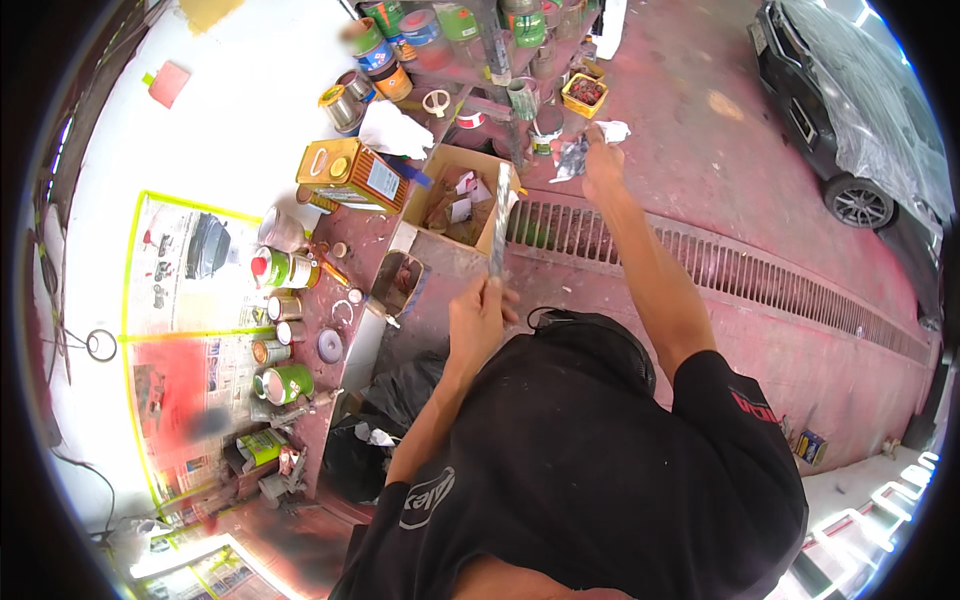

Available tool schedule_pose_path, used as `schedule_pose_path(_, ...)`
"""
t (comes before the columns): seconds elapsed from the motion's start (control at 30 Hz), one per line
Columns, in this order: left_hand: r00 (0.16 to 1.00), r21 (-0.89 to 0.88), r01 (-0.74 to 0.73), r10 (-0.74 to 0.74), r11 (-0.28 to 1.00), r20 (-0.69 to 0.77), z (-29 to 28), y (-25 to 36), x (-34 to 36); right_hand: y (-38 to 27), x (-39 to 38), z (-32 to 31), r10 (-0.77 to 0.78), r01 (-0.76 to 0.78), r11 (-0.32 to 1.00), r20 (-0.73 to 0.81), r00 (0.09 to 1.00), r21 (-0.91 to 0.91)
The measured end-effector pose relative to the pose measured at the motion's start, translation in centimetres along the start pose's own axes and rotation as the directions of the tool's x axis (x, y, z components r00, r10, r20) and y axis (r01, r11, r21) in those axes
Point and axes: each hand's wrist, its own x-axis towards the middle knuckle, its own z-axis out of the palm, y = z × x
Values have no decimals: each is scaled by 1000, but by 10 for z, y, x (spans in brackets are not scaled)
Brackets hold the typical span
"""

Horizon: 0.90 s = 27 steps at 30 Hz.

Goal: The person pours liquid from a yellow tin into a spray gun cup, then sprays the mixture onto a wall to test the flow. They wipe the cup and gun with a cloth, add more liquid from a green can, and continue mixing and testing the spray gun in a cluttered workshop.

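Observation:
My left hand (476, 322) is closed around the lower end of a long, flat, silver-grey stick (500, 215). The stick stands nearly upright in front of a cardboard box (412, 212) that has crumpled paper in it. Ahead and to the right, my right arm is stretched out. The right hand (604, 168) grips a crumpled rag (572, 158), white with dark grey stains, which sticks out on both sides of the fingers. The stick and the rag are apart.
A workbench at left carries paint cans (290, 383), a rectangular metal can (350, 175) and lids. More cans (525, 25) fill a shelf ahead. A floor drain grating (700, 262) crosses to the right. Beyond it stands a dark car (815, 120) under plastic sheeting.

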Motion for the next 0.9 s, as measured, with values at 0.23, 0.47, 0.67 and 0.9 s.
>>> schedule_pose_path(0.23,756,757,-391,651,523,-60,26,-28,85,85,-84,36,290,-278,957,313,904,-84)
schedule_pose_path(0.47,980,-151,-102,73,983,-185,40,-6,83,69,-102,32,180,-155,983,314,932,-102)
schedule_pose_path(0.67,948,-397,299,-222,868,228,23,10,87,74,-91,27,204,-192,979,264,943,-71)
schedule_pose_path(0.9,975,-327,188,-136,926,177,29,-16,47,84,-10,-4,189,-177,982,281,941,-68)
